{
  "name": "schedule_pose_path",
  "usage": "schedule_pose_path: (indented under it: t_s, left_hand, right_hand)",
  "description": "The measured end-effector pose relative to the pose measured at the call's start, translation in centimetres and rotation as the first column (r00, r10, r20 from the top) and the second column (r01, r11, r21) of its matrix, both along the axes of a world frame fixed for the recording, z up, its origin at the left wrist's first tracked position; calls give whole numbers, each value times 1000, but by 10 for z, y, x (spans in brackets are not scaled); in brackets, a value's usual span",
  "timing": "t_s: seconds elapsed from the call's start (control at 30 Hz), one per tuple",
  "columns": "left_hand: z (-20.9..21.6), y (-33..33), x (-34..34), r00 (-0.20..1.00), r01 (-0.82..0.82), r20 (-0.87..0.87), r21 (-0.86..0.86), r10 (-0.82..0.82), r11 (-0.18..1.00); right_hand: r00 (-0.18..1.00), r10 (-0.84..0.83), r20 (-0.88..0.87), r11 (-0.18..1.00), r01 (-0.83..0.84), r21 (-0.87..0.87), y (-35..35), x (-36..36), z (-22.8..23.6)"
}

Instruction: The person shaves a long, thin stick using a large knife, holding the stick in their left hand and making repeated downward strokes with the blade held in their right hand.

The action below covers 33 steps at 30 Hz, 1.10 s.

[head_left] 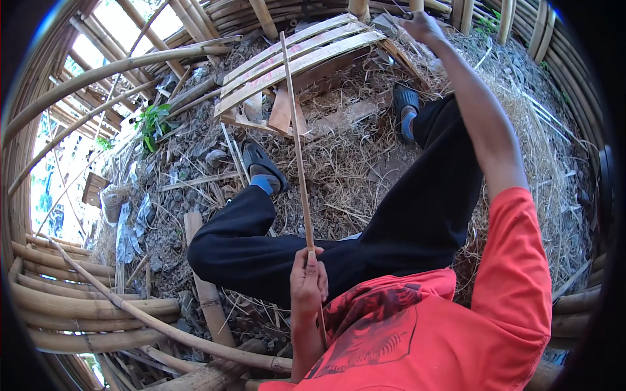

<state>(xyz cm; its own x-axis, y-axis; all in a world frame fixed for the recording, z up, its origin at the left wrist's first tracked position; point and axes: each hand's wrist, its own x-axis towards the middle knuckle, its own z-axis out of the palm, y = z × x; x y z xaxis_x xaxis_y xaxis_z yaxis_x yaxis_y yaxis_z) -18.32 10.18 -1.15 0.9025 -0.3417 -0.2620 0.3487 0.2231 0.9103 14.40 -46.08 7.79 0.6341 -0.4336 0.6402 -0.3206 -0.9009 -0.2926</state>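
Note:
My left hand (308, 283) is closed around a long, thin bamboo strip (298, 137) near its lower end. The strip stands out away from my body, its far tip in front of the slatted wooden panel (303, 62); its short lower end passes beside my wrist against my red shirt. My right arm stretches far forward to the upper edge of the view. There my right hand (422, 27) is closed near the bamboo wall, by the panel's right end. A thin dark line shows at its fingertips, too small to name.
Bamboo pole walls (98, 306) curve around me. Dry straw (345, 150) and rubble cover the ground between my sandalled feet. A green plant (153, 124) grows at the left, near bent bamboo poles (111, 68). A thick bamboo piece (207, 287) lies beside my left knee.

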Motion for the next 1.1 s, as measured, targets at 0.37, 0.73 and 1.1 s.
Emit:
schedule_pose_path:
  t_s: [0.37,0.73,1.1]
  left_hand:
    - [-9,0,4,987,-76,-139,76,86,994]
    - [-21,1,-2,985,-152,-55,197,166,969]
    - [-16,-2,-11,987,-160,79,352,141,922]
  right_hand:
    - [483,807,-339,495,-867,-57,223,-115,-32]
    - [97,891,-444,216,-950,225,337,-183,-105]
    - [524,707,-475,683,-681,264,302,-121,-89]
